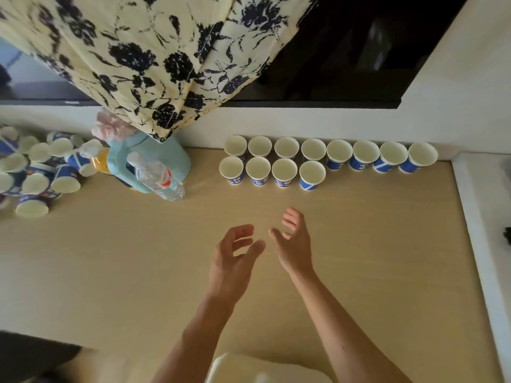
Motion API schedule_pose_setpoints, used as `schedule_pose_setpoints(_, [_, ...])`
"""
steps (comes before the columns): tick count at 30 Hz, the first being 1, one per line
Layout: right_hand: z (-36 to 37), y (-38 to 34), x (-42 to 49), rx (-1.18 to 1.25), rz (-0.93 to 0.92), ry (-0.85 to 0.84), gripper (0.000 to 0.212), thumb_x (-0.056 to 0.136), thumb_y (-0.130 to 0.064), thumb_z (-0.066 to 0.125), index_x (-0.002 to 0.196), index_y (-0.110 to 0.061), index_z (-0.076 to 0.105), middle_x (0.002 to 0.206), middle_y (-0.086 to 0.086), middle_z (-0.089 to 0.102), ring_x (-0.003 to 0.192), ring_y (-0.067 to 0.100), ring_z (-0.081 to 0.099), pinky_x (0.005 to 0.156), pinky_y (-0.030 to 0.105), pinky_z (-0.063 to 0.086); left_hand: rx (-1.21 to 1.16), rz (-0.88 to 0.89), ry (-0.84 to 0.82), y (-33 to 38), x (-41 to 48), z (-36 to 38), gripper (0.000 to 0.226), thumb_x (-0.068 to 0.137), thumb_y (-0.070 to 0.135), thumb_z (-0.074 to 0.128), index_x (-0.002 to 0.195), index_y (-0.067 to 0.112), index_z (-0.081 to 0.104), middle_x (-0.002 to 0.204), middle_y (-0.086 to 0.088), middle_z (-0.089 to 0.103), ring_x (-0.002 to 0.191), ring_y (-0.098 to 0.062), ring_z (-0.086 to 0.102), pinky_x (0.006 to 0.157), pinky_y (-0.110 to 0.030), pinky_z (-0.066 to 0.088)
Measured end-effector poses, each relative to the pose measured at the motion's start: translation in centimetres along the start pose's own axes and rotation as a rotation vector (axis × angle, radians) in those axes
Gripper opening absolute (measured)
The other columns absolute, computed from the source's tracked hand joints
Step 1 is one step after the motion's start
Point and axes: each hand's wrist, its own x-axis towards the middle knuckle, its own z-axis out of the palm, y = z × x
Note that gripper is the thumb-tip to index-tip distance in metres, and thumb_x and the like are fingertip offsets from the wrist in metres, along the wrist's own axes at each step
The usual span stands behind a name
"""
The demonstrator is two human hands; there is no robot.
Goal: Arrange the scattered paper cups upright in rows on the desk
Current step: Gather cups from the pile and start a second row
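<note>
Grips holding nothing, fingers hanging loosely curled over tabletop (110, 258) middle; scattered cups (41, 167) lying tipped at far-left corner, left hand (235, 255) sitting nearer than right hand (294, 244).

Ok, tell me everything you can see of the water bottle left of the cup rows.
The water bottle is clear plastic with a white cap and a red-and-white label round its middle; no water level can be read. Its base rests on the wooden desk, cap pointing up-left in view, probably upright under the wide lens. It overlaps the light blue jug behind it; whether they touch is unclear.
</note>
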Motion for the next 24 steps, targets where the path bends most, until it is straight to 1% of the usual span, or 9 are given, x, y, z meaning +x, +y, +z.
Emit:
schedule_pose_setpoints(3, [1.9, -2.4, -2.7, 0.023, -0.039, -0.093, 0.063, 0.087, -0.015, 0.073, 0.144, -0.016, 0.047, 0.131, 0.000, 0.058, 0.120, 0.012, 0.058, 0.102, 0.034, 0.049, -0.047, 0.018, 0.044, 0.0, -1.3, -2.0, 0.057, 0.061, 0.058, 0.069, 0.107, 0.025, 0.069, 0.110, 0.020, 0.071, 0.099, -0.003, 0.068, 0.083, -0.030, 0.054])
schedule_pose_setpoints(5, [3.5, -4.1, -4.9, 0.029, -0.059, -0.155, 0.058, 0.089, -0.015, 0.075, 0.141, -0.018, 0.050, 0.130, -0.001, 0.060, 0.119, 0.012, 0.060, 0.101, 0.032, 0.049, -0.071, 0.036, 0.079, -0.1, -2.5, -4.3, 0.057, 0.061, 0.058, 0.069, 0.107, 0.024, 0.069, 0.109, 0.018, 0.071, 0.097, -0.003, 0.068, 0.086, -0.034, 0.054])
schedule_pose_setpoints(9, [6.3, -6.2, -8.5, 0.049, -0.081, -0.222, 0.050, 0.088, -0.020, 0.076, 0.133, -0.023, 0.056, 0.125, -0.003, 0.064, 0.115, 0.011, 0.063, 0.097, 0.029, 0.050, -0.137, 0.045, 0.119, -0.8, -4.3, -8.6, 0.055, 0.063, 0.057, 0.069, 0.107, 0.025, 0.071, 0.110, 0.012, 0.073, 0.096, -0.006, 0.068, 0.091, -0.040, 0.053])
schedule_pose_setpoints(12, [9.4, -7.2, -12.3, 0.072, -0.092, -0.238, 0.051, 0.077, -0.030, 0.073, 0.126, -0.024, 0.060, 0.120, -0.004, 0.067, 0.109, 0.009, 0.066, 0.088, 0.022, 0.049, -0.184, 0.054, 0.154, -2.0, -6.4, -13.1, 0.053, 0.063, 0.056, 0.070, 0.107, 0.027, 0.071, 0.110, 0.009, 0.073, 0.096, -0.007, 0.068, 0.090, -0.038, 0.053])
schedule_pose_setpoints(15, [13.7, -7.4, -17.0, 0.082, -0.093, -0.258, 0.052, 0.071, -0.036, 0.070, 0.120, -0.026, 0.062, 0.115, -0.005, 0.068, 0.108, 0.011, 0.067, 0.088, 0.024, 0.049, -0.232, 0.066, 0.187, -3.8, -9.1, -18.8, 0.045, 0.068, 0.050, 0.071, 0.107, 0.027, 0.071, 0.109, 0.010, 0.073, 0.096, -0.007, 0.069, 0.086, -0.033, 0.053])
schedule_pose_setpoints(17, [16.9, -7.0, -20.5, 0.078, -0.085, -0.279, 0.049, 0.071, -0.036, 0.071, 0.118, -0.028, 0.062, 0.115, -0.005, 0.069, 0.109, 0.012, 0.066, 0.091, 0.027, 0.050, -0.254, 0.065, 0.211, -5.2, -11.0, -22.8, 0.035, 0.075, 0.042, 0.069, 0.106, 0.027, 0.071, 0.107, 0.010, 0.073, 0.097, -0.008, 0.069, 0.086, -0.033, 0.054])
schedule_pose_setpoints(18, [18.4, -6.8, -22.3, 0.078, -0.088, -0.294, 0.049, 0.071, -0.036, 0.071, 0.118, -0.028, 0.061, 0.115, -0.004, 0.069, 0.110, 0.012, 0.066, 0.091, 0.028, 0.050, -0.260, 0.068, 0.225, -6.0, -11.9, -24.8, 0.034, 0.075, 0.041, 0.068, 0.106, 0.026, 0.071, 0.106, 0.011, 0.073, 0.098, -0.008, 0.069, 0.087, -0.033, 0.054])
schedule_pose_setpoints(22, [23.7, -6.2, -28.6, 0.043, -0.117, -0.348, 0.054, 0.073, -0.038, 0.073, 0.125, -0.025, 0.060, 0.119, -0.006, 0.068, 0.111, 0.008, 0.066, 0.086, 0.021, 0.047, -0.267, 0.080, 0.259, -8.4, -14.7, -31.8, 0.046, 0.068, 0.054, 0.066, 0.106, 0.029, 0.070, 0.107, 0.015, 0.072, 0.102, -0.007, 0.068, 0.090, -0.036, 0.054])
schedule_pose_setpoints(24, [24.4, -6.0, -29.4, 0.027, -0.134, -0.357, 0.051, 0.081, -0.030, 0.077, 0.127, -0.023, 0.059, 0.119, -0.006, 0.067, 0.110, 0.008, 0.065, 0.085, 0.020, 0.047, -0.284, 0.084, 0.261, -8.7, -15.0, -33.1, 0.044, 0.069, 0.052, 0.066, 0.106, 0.028, 0.070, 0.105, 0.015, 0.072, 0.100, -0.006, 0.068, 0.089, -0.035, 0.055])
